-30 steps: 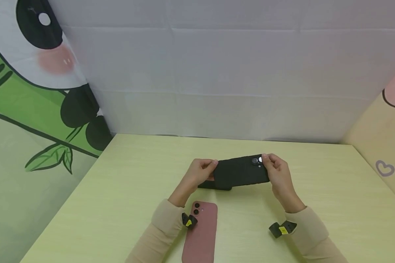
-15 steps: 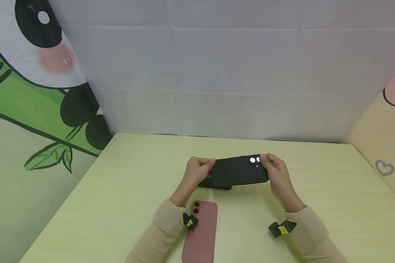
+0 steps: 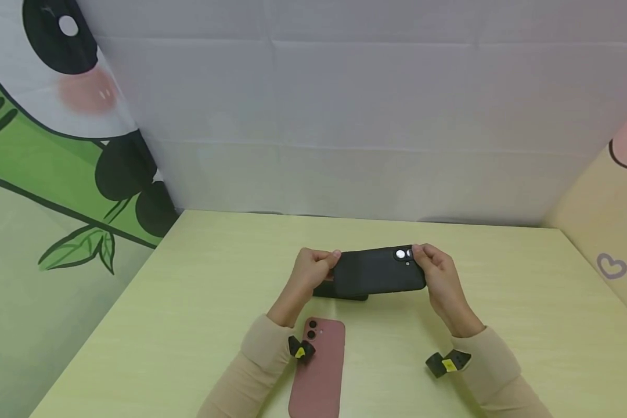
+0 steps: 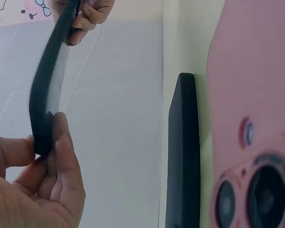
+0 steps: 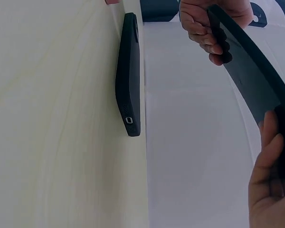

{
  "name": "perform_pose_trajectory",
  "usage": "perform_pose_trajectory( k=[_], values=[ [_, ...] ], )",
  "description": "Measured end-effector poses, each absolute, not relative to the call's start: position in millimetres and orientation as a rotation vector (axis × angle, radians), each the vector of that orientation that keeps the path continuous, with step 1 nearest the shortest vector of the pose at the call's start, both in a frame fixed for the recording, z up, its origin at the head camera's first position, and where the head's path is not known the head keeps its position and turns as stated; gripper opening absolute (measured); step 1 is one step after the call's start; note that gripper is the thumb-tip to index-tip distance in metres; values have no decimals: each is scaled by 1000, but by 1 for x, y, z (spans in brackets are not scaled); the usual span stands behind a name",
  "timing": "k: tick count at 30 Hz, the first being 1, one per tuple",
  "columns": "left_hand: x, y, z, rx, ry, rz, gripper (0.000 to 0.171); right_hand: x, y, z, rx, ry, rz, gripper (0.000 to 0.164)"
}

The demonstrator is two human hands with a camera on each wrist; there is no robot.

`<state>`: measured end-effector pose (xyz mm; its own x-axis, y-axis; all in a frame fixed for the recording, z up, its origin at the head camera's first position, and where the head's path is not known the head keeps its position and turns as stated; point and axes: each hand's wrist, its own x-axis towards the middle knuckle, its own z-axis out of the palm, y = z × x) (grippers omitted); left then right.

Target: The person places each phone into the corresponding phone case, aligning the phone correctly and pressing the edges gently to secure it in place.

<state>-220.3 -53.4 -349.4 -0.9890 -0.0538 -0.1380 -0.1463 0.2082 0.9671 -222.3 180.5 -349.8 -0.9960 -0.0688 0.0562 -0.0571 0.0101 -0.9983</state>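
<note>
A black phone (image 3: 378, 271) is held lengthwise above the table, its back and camera lenses towards the head view. At its left end my left hand (image 3: 310, 271) pinches it between thumb and fingers. My right hand (image 3: 441, 281) grips the opposite end, beside the lenses. The right wrist view shows the glossy front of this phone (image 5: 249, 80), with dark reflections of fingers. A second black phone (image 3: 345, 292) lies behind, partly covered by the held one and the left hand. Nearer the body lies a pink phone (image 3: 319, 371), back up, beside my left sleeve.
The pale yellow table (image 3: 230, 278) reaches back to a grey-white cloth wall (image 3: 345, 116). A cartoon-printed panel (image 3: 115, 168) stands along the left and another panel (image 3: 606, 232) along the right. Small black wrist devices (image 3: 448, 364) sit at both cuffs.
The held phone has shifted slightly left with both hands, and the glare on its lenses has changed. Both hands keep their hold. The other phones stay where they were.
</note>
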Motion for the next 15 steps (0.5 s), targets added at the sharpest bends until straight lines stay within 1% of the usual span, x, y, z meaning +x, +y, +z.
perform_pose_trajectory(
  k=[4,9,15],
  values=[
    [-222,-54,-350,-185,2330,1983,30,-221,180,-350,-154,2195,-2232,24],
    [-224,-55,-349,-228,2287,2017,33,-220,179,-350,-178,2194,-2240,25],
    [-224,-56,-349,-254,2217,2039,36,-221,181,-349,-208,2091,-2240,30]
  ],
)
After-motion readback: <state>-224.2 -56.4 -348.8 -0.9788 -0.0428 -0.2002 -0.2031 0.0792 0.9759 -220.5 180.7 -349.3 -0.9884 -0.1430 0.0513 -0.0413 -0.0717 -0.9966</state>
